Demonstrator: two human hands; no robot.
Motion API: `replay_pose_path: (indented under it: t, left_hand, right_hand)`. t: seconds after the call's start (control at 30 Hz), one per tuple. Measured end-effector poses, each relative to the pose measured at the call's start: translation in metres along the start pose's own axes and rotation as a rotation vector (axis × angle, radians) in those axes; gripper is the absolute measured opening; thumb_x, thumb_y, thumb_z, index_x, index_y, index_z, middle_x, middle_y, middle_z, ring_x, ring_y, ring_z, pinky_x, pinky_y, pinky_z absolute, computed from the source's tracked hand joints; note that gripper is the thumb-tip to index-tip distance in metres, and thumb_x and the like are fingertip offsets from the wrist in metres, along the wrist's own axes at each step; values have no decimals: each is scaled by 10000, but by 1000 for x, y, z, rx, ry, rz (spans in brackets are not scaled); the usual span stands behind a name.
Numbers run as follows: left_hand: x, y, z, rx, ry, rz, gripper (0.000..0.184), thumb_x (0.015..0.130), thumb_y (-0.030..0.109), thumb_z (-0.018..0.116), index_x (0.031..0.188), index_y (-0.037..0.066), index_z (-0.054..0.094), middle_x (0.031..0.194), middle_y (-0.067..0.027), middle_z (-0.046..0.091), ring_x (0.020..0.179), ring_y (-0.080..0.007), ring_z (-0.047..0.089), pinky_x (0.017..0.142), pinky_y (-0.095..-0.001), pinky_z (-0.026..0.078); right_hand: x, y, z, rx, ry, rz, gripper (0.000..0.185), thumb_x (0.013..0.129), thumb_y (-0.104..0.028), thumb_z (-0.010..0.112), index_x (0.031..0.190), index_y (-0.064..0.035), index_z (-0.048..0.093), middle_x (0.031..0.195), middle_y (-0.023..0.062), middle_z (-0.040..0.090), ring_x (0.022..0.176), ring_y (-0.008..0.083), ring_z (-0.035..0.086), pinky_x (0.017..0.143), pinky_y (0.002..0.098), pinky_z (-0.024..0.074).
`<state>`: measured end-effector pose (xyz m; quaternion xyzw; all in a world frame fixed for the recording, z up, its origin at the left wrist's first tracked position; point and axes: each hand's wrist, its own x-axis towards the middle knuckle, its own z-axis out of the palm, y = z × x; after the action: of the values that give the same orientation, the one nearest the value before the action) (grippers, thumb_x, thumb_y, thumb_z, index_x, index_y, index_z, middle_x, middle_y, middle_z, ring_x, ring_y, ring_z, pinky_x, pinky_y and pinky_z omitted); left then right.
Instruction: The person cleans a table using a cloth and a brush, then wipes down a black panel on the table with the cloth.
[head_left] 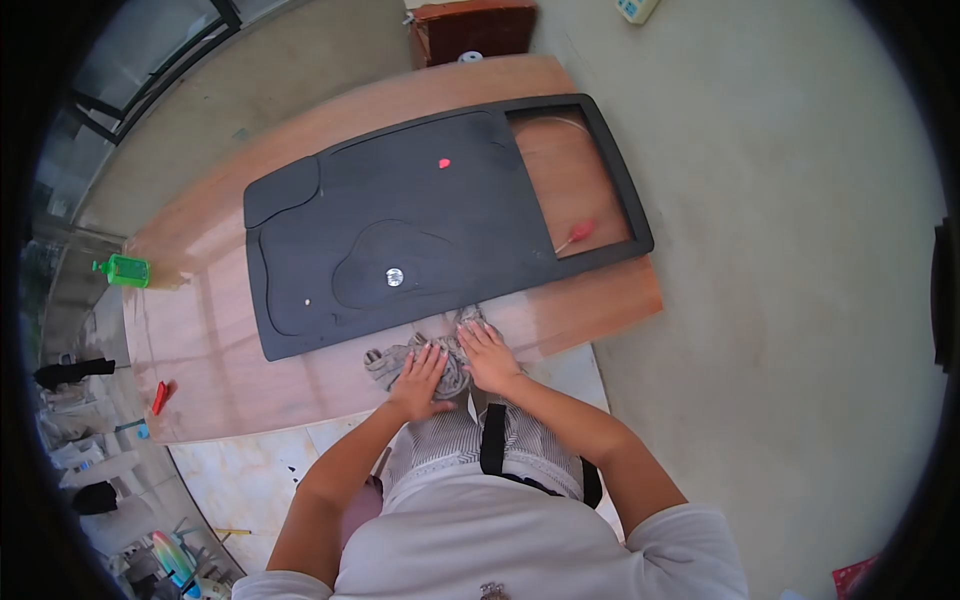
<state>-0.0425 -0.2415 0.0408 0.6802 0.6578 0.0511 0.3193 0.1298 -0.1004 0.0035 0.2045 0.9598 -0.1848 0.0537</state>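
Both my hands lie on a crumpled grey cloth (460,380) at the near edge of the wooden table (200,360). My left hand (419,383) rests flat on its left part, fingers stretched forward. On the right part lies my right hand (487,357), its fingers also extended. Just beyond them is a large dark grey panel (420,210) with a rectangular opening at its right end. A round silver disc (394,277) and a small pink piece (444,163) sit on the panel. Through the opening shows a pink item with a thin stem (582,231).
A green bottle (128,270) stands at the table's left edge. Nearer on that side lies a red object (160,397). A dark red-brown box (475,32) stands past the far edge, a white roll (470,57) beside it. Cluttered items fill the lower left.
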Motion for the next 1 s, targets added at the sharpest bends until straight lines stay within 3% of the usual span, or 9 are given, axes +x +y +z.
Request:
replay_pose_path:
  t: [0.1,0.23,0.33,0.43,0.53,0.63,0.73,0.9,1.0]
  left_hand:
    - [33,10,9,265,-87,-84,868,807,289,667,1520,85,216,1597,-127,183,1483,-304,143,1186,-511,119]
    - [103,48,26,162,73,-83,791,832,234,627,1510,86,248,1597,-72,207,1473,-252,194,1188,-474,161]
    - [148,72,31,53,113,-110,749,838,144,579,1512,110,254,1597,-59,210,1469,-246,209,1186,-444,193]
    - [144,70,30,73,110,-151,786,822,152,605,1518,127,241,1599,-61,203,1469,-246,209,1187,-440,192]
    - [118,69,23,9,125,-196,819,800,171,641,1521,140,253,1600,-86,193,1472,-280,194,1186,-465,175]
    - [92,79,41,-22,360,-297,837,775,183,672,1517,139,286,1598,-132,184,1473,-373,141,1175,-524,137]
    - [98,92,54,-3,320,-331,797,812,199,651,1521,177,288,1602,-153,158,1458,-454,99,1161,-570,107]
    - [173,116,49,-7,164,-38,768,841,228,644,1520,238,285,1606,-127,154,1458,-455,82,1167,-568,121]
    - [241,158,42,-37,71,158,800,844,243,648,1532,239,240,1605,-112,162,1459,-441,105,1171,-543,151]
  right_hand:
    - [-28,29,-16,-66,-68,-1,590,816,-166,589,1381,-41,477,1502,68,398,1434,281,275,1172,506,188]
    - [-67,92,-31,-155,-32,99,522,846,-177,590,1359,-107,520,1516,1,381,1432,260,279,1151,541,224]
    - [-76,137,-41,33,76,20,518,837,-229,639,1331,-108,545,1542,25,333,1437,282,264,1147,527,251]
    - [-59,134,-30,38,-13,64,541,852,-272,656,1352,-114,526,1558,49,298,1455,288,223,1168,499,218]
    - [-54,129,-23,81,84,84,533,835,-232,665,1335,-98,540,1553,80,297,1446,317,234,1156,484,253]
    - [-56,132,-21,105,170,43,517,819,-192,649,1316,-90,551,1526,90,345,1433,324,261,1148,488,261]
    - [-60,153,-25,15,192,-55,489,825,-140,596,1311,-97,553,1486,102,405,1409,331,309,1147,501,259]
    - [-105,246,-50,-170,114,211,562,807,-156,623,1359,-122,528,1525,77,368,1430,310,282,1166,510,214]
    - [-150,312,-64,-109,234,452,580,809,-143,634,1374,-93,511,1537,109,339,1419,356,293,1160,525,224]
